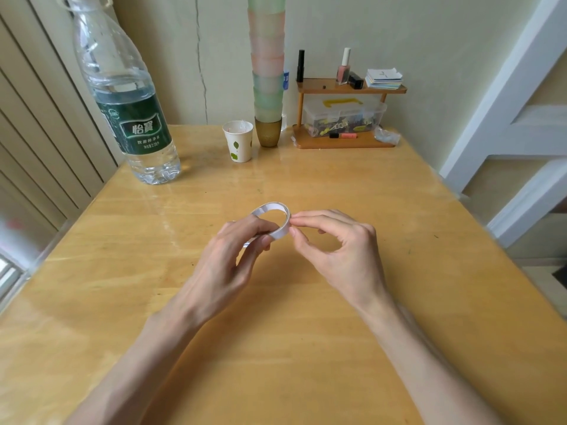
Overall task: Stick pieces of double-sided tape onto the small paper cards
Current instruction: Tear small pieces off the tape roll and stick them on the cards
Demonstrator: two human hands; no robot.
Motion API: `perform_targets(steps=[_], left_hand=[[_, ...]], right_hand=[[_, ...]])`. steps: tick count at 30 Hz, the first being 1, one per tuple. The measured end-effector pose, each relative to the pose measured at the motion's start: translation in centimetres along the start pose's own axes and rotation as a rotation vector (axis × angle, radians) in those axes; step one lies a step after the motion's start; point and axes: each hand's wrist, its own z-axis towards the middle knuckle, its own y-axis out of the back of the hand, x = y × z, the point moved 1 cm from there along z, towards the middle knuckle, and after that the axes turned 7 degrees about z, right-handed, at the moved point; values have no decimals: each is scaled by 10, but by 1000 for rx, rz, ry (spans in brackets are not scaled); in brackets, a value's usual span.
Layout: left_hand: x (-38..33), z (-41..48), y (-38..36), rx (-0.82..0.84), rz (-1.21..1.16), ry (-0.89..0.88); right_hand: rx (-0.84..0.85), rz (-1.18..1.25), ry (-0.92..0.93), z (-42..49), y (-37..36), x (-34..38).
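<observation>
A tall water bottle (pixel 122 96) stands well beyond the left hand (pixel 227 256), off to its outer side, far enough that it looks out of harm's way. The left hand hovers over the table (pixel 306 332) with its fingers curled round the tape roll (pixel 276 220), a thin white ring held on edge between the two hands, one finger over its top and the thumb under its near rim. The right hand (pixel 337 243) meets the roll on its other side, thumb and forefinger pressed together in a pinch at the rim; whether they already have the loose end between them is too small to tell. The step looks like finding or lifting that end. The paper cards (pixel 383 78) appear to be the small stack on the shelf (pixel 349 88), well beyond the right hand and none within reach of either hand. So the trouble ahead, as I judge it: a pulled strip could curl back and stick to itself or to the fingertips before any card is near. The ring is thin, so a hard squeeze from the left hand could buckle it. A picked end could also tear short.
</observation>
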Motion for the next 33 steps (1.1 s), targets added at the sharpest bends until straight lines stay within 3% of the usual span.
perform_targets(steps=[9, 11, 14, 16, 21, 24, 26, 29, 33], left_hand=[[1, -1, -2, 5, -11, 18], [-1, 0, -1, -24, -35, 14], [-4, 1, -1, -113, -40, -9], [-6, 1, -3, -157, -21, -28], [-6, -1, -1, -196, -42, 10], [-4, 0, 8, -228, -3, 9], [-4, 2, 12, -282, 99, -26], [0, 5, 12, -212, 193, -95], [6, 2, 6, -113, 126, -25]], right_hand=[[15, 12, 1, 0, 1, 1], [22, 73, -108, 1, 0, 3], [40, 350, -458, 3, -2, 4], [77, 457, -537, 3, -5, 5], [37, 491, -466, 0, -11, 7], [50, 330, -364, -1, -10, 3], [104, 150, -196, 0, -5, 2], [182, 14, 33, 4, -3, -1], [160, -38, 72, 4, -5, -3]])
